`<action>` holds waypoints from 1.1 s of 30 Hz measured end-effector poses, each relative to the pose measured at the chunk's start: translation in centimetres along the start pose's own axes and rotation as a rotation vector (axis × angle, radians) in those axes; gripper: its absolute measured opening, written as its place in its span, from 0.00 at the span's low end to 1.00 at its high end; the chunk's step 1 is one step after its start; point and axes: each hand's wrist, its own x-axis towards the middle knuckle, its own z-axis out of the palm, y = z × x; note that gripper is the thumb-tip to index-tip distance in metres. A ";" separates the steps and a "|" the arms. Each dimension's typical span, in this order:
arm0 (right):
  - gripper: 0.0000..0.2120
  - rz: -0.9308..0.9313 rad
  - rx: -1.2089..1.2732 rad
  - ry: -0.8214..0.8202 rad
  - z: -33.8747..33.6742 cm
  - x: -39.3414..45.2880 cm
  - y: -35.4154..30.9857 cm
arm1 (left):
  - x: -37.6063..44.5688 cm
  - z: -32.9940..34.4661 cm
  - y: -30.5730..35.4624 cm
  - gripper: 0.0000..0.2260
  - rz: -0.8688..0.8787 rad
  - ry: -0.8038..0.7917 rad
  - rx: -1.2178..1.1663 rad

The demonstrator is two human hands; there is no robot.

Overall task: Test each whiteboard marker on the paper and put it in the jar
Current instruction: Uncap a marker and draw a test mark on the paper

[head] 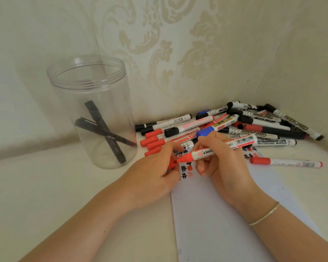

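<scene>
1. Head view: your right hand (219, 157) grips a red whiteboard marker (216, 149), fingers curled round its white barrel, the uncapped red tip pointing left.
2. Your left hand (155, 173) sits just left of that tip, its fingers pinching a red cap (171, 163) that is touching or nearly touching the tip; the fingers hide most of it, so you cannot tell whether it is partly on.
3. Both hands hover over the far end of a white sheet of paper (225, 214), which runs from the near right edge up toward the pile.
4. On the paper between and beside your hands you can see small hash-shaped test marks (186, 171) in black and red.
5. The clear plastic jar (91, 110) stands upright to the far left of your hands, well apart from them, open-topped.
6. Inside it lie two black markers (104, 133), leaning crossed against the wall.
7. A pile of markers (235, 125) with red, black and blue caps lies at the far right, against the patterned wall.
8. One red-capped marker (286, 163) lies alone to the right of the paper, near the pile.
9. A thin bracelet (264, 214) circles your right wrist.
</scene>
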 end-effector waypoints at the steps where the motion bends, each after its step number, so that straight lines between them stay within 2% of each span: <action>1: 0.12 0.005 -0.018 0.011 0.0 0.0 0.1 | 0.0 0.1 0.0 0.12 0.006 0.003 0.015; 10: 0.09 -0.017 -0.056 0.067 -0.4 0.0 0.3 | 0.0 0.3 0.4 0.12 0.027 0.038 -0.058; 14: 0.10 -0.029 -0.131 0.031 -0.1 -0.2 0.3 | -0.1 0.5 0.3 0.11 0.053 0.052 -0.092; 17: 0.12 -0.024 -0.119 -0.056 0.2 -0.4 0.1 | -0.3 0.3 0.7 0.12 0.064 0.053 -0.109; 20: 0.17 0.010 -0.017 -0.109 0.3 -0.6 -0.3 | -0.5 0.0 0.5 0.07 0.091 0.099 -0.103; 22: 0.17 -0.021 -0.029 -0.055 0.3 -0.6 -0.3 | -0.5 0.0 0.5 0.04 0.095 0.159 -0.100; 25: 0.10 -0.102 -0.116 0.045 0.6 -0.6 -0.5 | -0.5 0.5 0.8 0.14 0.104 0.279 -0.189; 27: 0.09 -0.140 -0.176 0.062 1.0 -0.9 -0.7 | -0.4 0.9 0.8 0.19 0.054 0.337 -0.314; 29: 0.11 -0.183 -0.220 0.071 1.6 -1.3 -0.8 | -0.4 1.0 0.7 0.20 -0.011 0.385 -0.399; 33: 0.13 -0.236 -0.253 0.051 2.7 -1.6 -0.3 | -0.4 1.0 0.8 0.23 -0.090 0.494 -0.398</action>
